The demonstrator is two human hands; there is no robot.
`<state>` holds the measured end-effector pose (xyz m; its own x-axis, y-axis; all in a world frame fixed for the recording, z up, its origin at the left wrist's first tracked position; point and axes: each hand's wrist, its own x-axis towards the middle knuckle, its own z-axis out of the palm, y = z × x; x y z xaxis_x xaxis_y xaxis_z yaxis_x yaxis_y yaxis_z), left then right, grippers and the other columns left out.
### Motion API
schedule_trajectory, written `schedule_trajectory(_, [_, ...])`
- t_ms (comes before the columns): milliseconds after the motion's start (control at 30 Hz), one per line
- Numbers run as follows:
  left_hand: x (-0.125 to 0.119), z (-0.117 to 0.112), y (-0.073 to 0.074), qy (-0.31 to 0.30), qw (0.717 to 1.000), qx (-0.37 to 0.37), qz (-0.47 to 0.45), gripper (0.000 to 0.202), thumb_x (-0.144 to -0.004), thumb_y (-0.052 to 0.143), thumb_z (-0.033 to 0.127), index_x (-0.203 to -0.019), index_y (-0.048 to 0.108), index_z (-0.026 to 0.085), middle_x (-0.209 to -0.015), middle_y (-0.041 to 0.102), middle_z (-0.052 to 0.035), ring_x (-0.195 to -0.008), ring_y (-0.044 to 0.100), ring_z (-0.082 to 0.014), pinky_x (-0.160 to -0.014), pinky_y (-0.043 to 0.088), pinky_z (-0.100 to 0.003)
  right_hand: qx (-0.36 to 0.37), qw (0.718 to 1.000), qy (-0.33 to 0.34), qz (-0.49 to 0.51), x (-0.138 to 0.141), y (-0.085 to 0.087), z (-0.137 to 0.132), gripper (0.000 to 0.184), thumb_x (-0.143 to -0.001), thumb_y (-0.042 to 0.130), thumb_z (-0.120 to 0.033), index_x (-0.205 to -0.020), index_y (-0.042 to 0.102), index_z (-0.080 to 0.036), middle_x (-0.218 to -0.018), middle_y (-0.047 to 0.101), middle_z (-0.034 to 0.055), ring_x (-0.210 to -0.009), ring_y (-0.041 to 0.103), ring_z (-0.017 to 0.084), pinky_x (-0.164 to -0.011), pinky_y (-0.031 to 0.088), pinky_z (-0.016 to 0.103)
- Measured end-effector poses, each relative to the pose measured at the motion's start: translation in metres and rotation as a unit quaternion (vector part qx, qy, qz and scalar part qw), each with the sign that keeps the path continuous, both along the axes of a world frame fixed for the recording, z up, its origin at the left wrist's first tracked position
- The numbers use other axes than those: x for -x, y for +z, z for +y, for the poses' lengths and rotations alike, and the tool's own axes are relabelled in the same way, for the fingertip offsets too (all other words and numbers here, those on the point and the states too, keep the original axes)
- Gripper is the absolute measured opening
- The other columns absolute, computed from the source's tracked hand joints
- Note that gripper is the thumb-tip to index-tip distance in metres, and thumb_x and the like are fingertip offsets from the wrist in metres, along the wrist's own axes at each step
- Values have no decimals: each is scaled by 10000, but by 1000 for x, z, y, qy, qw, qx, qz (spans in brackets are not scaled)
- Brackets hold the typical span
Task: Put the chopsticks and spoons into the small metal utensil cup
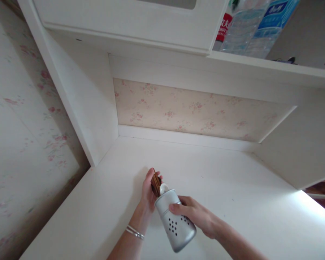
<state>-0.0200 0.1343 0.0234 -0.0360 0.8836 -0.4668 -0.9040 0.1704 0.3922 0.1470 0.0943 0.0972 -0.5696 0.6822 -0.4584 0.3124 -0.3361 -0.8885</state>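
- The silver canister (176,225) is over the white tabletop (219,180), tilted; its long axis runs from the mouth at the far left to the base at the near right; whether the base touches the tabletop I cannot tell.
- The right hand (193,213) grips the canister from the right, thumb across the upper side; the other fingers are mostly hidden behind the wall.
- The left hand (147,189) is just beyond the mouth, on its far left, and so is the nearer hand to what sticks out; its fingers curl about the brown sticks (156,183) (how firmly, or whether they close on them at all, I cannot tell).
- The brown sticks lie nearly in line with the canister, far ends at the left palm, near ends meeting the rim.
- A white spoon (164,188) shows at the mouth, just right of the brown sticks; that puts it between the left hand's fingertips and the rim; its lower part is hidden.
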Motion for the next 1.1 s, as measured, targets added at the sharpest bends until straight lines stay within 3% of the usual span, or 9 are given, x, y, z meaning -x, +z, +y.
schedule_trajectory(100, [-2, 2, -2, 85, 996, -18, 23, 264, -800, 686, 229, -1028, 554, 237, -713, 644, 39, -544, 625, -102, -511, 474, -202, 6, 1000, 12, -12, -2, 2, 3, 378, -781, 688, -426, -1005, 694, -122, -931, 705, 80, -822, 641, 199, -693, 453, 264])
schedule_trajectory(133, [-2, 2, -2, 86, 996, -15, 20, 268, -797, 692, 235, -1028, 556, 242, -715, 642, 42, -551, 629, -104, -513, 475, -204, 12, 1000, 15, -14, -2, 3, 4, 383, -780, 688, -432, -1003, 695, -121, -935, 706, 84, -823, 644, 200, -697, 455, 265])
schedule_trajectory(267, [-2, 0, 3, 11, 999, 12, -39, 257, -804, 681, 401, -963, 577, 228, -728, 645, 21, -618, 662, -150, -638, 543, -314, 38, 999, 29, 1, -2, 9, 5, 400, -777, 693, -450, -998, 697, -117, -891, 706, 79, -770, 643, 175, -677, 456, 247])
schedule_trajectory(400, [-5, -8, 15, -38, 996, -18, -77, 316, -812, 641, 490, -1054, 568, 299, -938, 686, -16, -894, 696, -254, -779, 538, -474, 63, 997, 37, 37, -5, 13, 9, 406, -770, 708, -451, -984, 697, -107, -844, 695, 71, -721, 632, 156, -649, 457, 231])
schedule_trajectory(500, [-7, -12, 21, -60, 994, -33, -84, 337, -801, 654, 497, -1062, 574, 299, -985, 688, -34, -911, 694, -268, -727, 552, -430, 85, 995, 29, 53, -11, 12, 13, 413, -776, 704, -465, -973, 688, -102, -855, 691, 76, -723, 634, 156, -637, 458, 229])
schedule_trajectory(633, [-6, -12, 20, -89, 992, -54, -76, 257, -823, 659, 428, -958, 614, 215, -782, 675, -23, -598, 650, -139, -537, 518, -253, 105, 992, 32, 67, -14, 6, 13, 433, -755, 723, -471, -983, 672, -106, -858, 686, 73, -734, 639, 163, -650, 462, 237])
schedule_trajectory(767, [1, -5, 12, -100, 989, -33, -101, 273, -855, 622, 426, -800, 595, 160, -586, 572, 6, -423, 511, -64, -410, 425, -171, 106, 991, 39, 77, -9, -2, 7, 435, -736, 743, -448, -999, 675, -109, -881, 687, 69, -761, 641, 167, -679, 465, 239])
schedule_trajectory(967, [6, -4, 2, -13, 990, -29, -137, 275, -836, 619, 454, -800, 606, 182, -697, 646, -25, -587, 621, -125, -586, 523, -261, 148, 980, 30, 130, -10, -13, 5, 484, -721, 748, -473, -995, 662, -83, -825, 686, 82, -744, 647, 177, -686, 481, 262])
schedule_trajectory(1100, [2, -8, 0, -8, 991, -44, -125, 258, -809, 637, 491, -863, 641, 239, -801, 685, -18, -725, 671, -163, -703, 536, -332, 163, 974, 5, 159, -16, -17, 9, 529, -726, 717, -537, -957, 663, -64, -805, 690, 106, -722, 654, 189, -694, 489, 286])
